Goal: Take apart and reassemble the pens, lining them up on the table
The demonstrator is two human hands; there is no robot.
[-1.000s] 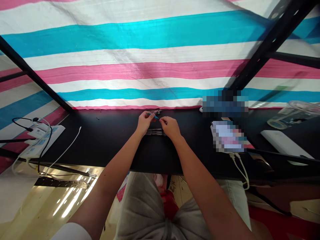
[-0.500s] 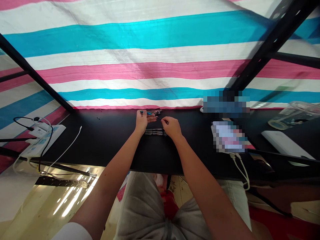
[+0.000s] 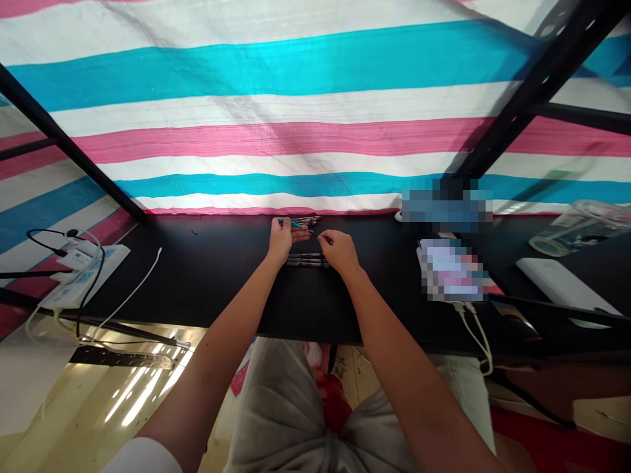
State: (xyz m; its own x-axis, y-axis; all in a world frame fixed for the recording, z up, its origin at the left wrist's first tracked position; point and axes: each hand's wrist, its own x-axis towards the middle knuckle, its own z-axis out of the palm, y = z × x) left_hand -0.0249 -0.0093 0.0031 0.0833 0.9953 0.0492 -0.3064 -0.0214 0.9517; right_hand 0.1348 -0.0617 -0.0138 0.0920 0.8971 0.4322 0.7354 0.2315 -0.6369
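Observation:
My left hand is closed around a slim teal pen, whose tip end points to the right, its fingers partly stretched beneath it. Close by on the right, my right hand pinches a small dark thin piece near the pen's end. Whether that piece touches the pen is too small to tell. Several clear-and-dark pens lie side by side just below and between my hands. Behind my left hand, more pens lie on the black tabletop, partly hidden by the fingers.
At the left stands a white power strip with plugs and a loose white cable. To the right are a blurred-out phone with cables, a white box-like device and a clear jar. Black frame posts flank the desk.

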